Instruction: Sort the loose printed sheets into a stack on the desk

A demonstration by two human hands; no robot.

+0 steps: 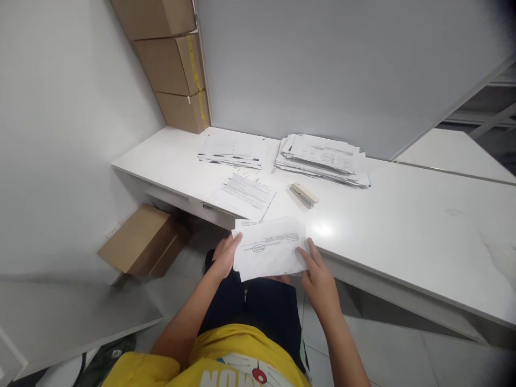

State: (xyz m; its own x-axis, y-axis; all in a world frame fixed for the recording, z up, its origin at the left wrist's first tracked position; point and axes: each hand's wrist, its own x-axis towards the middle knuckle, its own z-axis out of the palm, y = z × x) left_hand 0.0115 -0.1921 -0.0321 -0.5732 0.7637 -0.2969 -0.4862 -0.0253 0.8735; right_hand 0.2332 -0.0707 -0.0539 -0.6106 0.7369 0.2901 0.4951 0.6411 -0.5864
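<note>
Person wears bright yellow tee (242,336), short loose sleeve (141,368). Front print: chunky pale letters (226,379), cut off at bottom edge; white patch (242,361) with red dot (259,375), thin dark lines, bit of blue. Dark navy shorts (270,303). Left hand (226,257), right hand (320,279) both bare.

yellow shirt (237,334): big white letters (213,378), cut off by bottom edge; "n" and "o" made out, whole word unclear. held paper (278,260): dark oval stamp (258,248) with tiny lettering, printed lines above, too small to read. loose sheet (249,194) and thick paper pile (326,156) on worktop (411,215): printed lines, likewise unreadable.
</note>
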